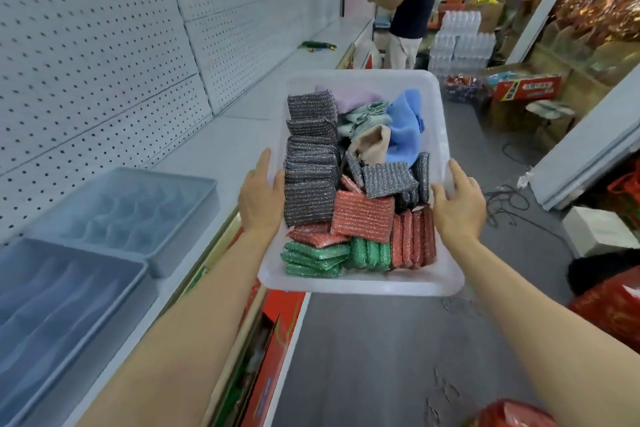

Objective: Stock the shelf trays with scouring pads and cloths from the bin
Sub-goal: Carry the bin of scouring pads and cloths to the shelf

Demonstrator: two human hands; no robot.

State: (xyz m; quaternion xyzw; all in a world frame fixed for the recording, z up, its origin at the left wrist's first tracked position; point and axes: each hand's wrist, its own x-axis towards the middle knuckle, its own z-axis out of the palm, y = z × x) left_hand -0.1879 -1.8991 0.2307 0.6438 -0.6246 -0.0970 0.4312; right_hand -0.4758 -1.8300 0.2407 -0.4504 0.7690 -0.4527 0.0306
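Observation:
I carry a white plastic bin (360, 282) in front of me, above the aisle floor. My left hand (260, 199) grips its left rim and my right hand (458, 202) grips its right rim. Inside lie grey scouring pads (310, 163) stacked on the left, red pads (362, 217), green pads (317, 258) at the near end, and folded cloths at the far end, blue (404, 130), pink, pale green and beige. Two grey divided trays stand on the white shelf at my left: a near tray (65, 291) with long slots and a far tray (128, 208) with small cells.
The white shelf (221, 149) runs along a pegboard wall on the left. A person (410, 0) stands at the far end of the aisle. Water bottle packs (460, 42), cartons and cables lie on the floor to the right. Red boxes sit under the shelf.

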